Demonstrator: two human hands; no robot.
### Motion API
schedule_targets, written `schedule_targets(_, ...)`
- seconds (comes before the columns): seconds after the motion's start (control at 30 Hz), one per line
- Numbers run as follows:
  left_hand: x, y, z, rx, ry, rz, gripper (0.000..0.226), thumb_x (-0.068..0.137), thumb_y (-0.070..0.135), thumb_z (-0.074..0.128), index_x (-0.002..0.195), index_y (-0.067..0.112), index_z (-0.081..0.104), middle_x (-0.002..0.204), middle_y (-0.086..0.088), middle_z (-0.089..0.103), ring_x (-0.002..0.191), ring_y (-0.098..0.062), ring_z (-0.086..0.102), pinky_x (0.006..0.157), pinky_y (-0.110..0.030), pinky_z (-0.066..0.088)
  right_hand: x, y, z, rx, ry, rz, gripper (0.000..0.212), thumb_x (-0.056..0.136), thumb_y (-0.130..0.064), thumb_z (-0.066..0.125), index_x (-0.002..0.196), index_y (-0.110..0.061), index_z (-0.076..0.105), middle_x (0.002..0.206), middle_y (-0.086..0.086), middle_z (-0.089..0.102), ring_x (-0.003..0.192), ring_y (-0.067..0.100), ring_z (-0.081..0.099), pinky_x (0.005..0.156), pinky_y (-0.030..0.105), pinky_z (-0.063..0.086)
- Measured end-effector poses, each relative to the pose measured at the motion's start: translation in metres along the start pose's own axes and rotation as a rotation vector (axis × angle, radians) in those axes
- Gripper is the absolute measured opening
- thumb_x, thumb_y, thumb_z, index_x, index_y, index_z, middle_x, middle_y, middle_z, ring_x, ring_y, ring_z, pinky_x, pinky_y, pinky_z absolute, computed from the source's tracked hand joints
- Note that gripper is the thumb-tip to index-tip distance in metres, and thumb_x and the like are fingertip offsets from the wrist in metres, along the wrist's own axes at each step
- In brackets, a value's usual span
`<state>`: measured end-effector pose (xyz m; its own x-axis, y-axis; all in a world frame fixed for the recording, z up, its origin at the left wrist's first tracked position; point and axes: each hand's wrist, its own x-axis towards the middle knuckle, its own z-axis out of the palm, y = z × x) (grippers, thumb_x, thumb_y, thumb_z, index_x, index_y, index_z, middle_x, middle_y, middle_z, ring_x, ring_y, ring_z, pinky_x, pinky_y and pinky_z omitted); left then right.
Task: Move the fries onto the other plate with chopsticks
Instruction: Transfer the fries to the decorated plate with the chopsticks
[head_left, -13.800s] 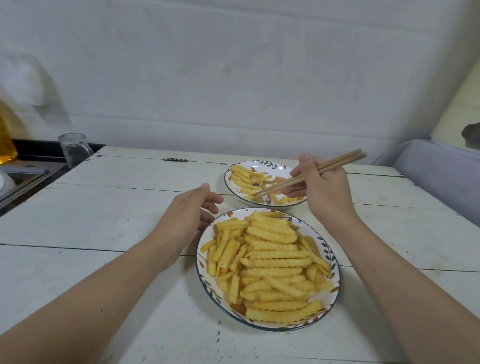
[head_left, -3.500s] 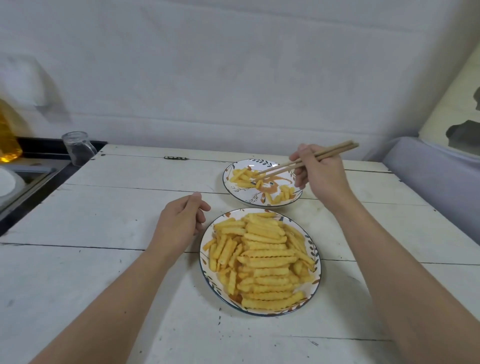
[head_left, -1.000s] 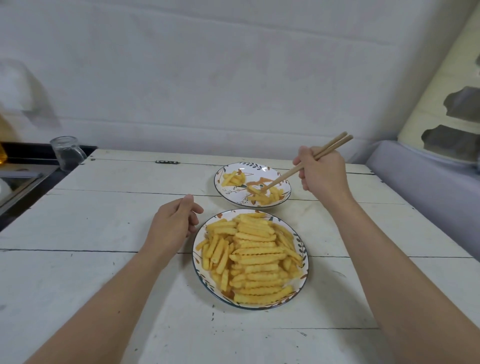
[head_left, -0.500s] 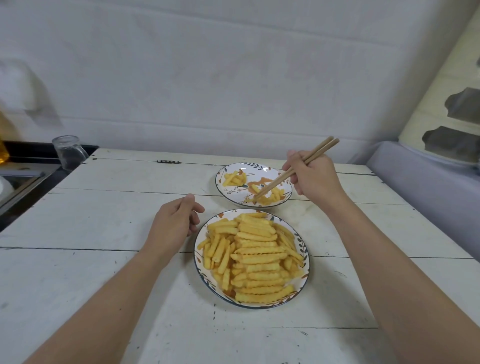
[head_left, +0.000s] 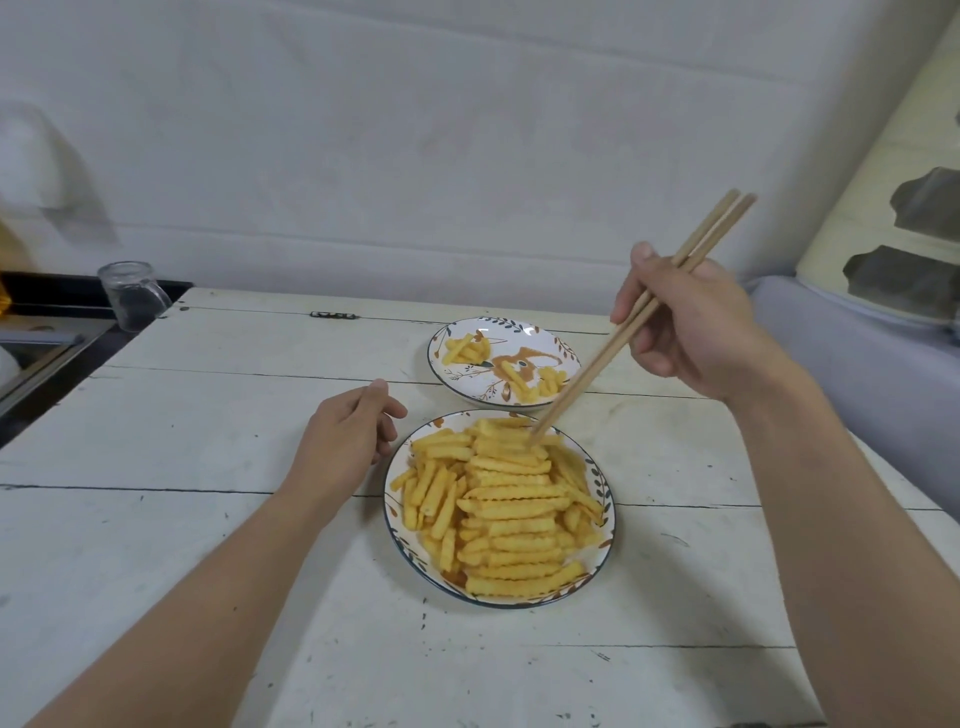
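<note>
A near plate (head_left: 602, 491) with a leaf-patterned rim is heaped with crinkle-cut fries (head_left: 506, 506). Behind it a far plate (head_left: 519, 335) of the same pattern carries a few fries (head_left: 524, 382) in two small clusters. My right hand (head_left: 685, 325) grips a pair of wooden chopsticks (head_left: 618, 345); their tips dip into the far edge of the heap on the near plate. My left hand (head_left: 345, 441) rests on the table just left of the near plate, fingers loosely curled and holding nothing.
The white plank table (head_left: 208, 441) has dark seams. A clear glass cup (head_left: 132, 293) stands at its back left corner beside a dark counter. A grey cushioned seat (head_left: 857, 353) borders the right side. A white wall runs behind.
My right hand has swung the chopstick tips from the far plate back to the far edge of the fries on the near plate. The left hand stays put.
</note>
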<state>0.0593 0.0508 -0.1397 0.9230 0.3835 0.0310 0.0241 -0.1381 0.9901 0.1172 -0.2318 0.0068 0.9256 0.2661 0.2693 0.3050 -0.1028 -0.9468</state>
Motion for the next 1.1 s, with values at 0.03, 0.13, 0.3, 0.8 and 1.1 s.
schedule_targets(0.03, 0.000, 0.000, 0.000, 0.003, 0.001, 0.001, 0.046, 0.109, 0.036, 0.046, 0.089, 0.005, 0.074, 0.068, -0.004, 0.061, 0.060, -0.017, 0.057, 0.065, -0.033, 0.045, -0.004, -0.003, 0.000, -0.033, -0.045, 0.007, 0.060, 0.106, -0.036, 0.046, 0.054, -0.013, 0.066, 0.042, 0.010, 0.045, 0.028, 0.019, 0.034, 0.037, 0.021, 0.022)
schedule_targets(0.13, -0.001, 0.000, 0.000, 0.002, 0.004, 0.004, 0.047, 0.109, 0.036, 0.046, 0.089, 0.004, 0.074, 0.068, -0.005, 0.061, 0.060, -0.017, 0.057, 0.064, -0.033, 0.045, -0.011, -0.004, 0.003, -0.108, -0.119, 0.009, 0.055, 0.105, -0.025, 0.048, 0.054, -0.013, 0.067, 0.042, 0.009, 0.047, 0.027, 0.019, 0.035, 0.035, 0.017, 0.022)
schedule_targets(0.3, -0.001, 0.000, 0.001, 0.016, 0.000, 0.000, 0.044, 0.108, 0.033, 0.047, 0.089, 0.004, 0.074, 0.070, -0.006, 0.062, 0.061, -0.018, 0.055, 0.062, -0.030, 0.045, 0.001, 0.008, -0.011, 0.153, 0.119, -0.040, 0.050, 0.103, -0.015, 0.050, 0.055, -0.013, 0.065, 0.052, 0.006, 0.053, 0.036, 0.015, 0.041, 0.035, 0.019, 0.023)
schedule_targets(0.8, 0.002, -0.004, 0.005, 0.070, 0.016, 0.020, 0.048, 0.109, 0.040, 0.046, 0.086, 0.009, 0.075, 0.071, -0.005, 0.064, 0.055, -0.009, 0.057, 0.064, -0.028, 0.044, 0.006, 0.111, 0.036, -0.001, 0.351, -0.014, 0.035, 0.102, -0.033, 0.057, 0.082, -0.007, 0.070, 0.057, 0.004, 0.053, 0.044, 0.023, 0.049, 0.045, 0.031, 0.042)
schedule_targets(1.1, 0.003, -0.002, 0.006, 0.055, 0.031, 0.018, 0.048, 0.109, 0.037, 0.046, 0.089, 0.005, 0.074, 0.069, -0.007, 0.062, 0.055, -0.012, 0.055, 0.060, -0.028, 0.044, -0.009, 0.066, -0.005, 0.441, 0.311, -0.010, 0.063, 0.107, -0.038, 0.042, 0.053, -0.016, 0.066, 0.050, 0.007, 0.048, 0.038, 0.017, 0.035, 0.040, 0.021, 0.023)
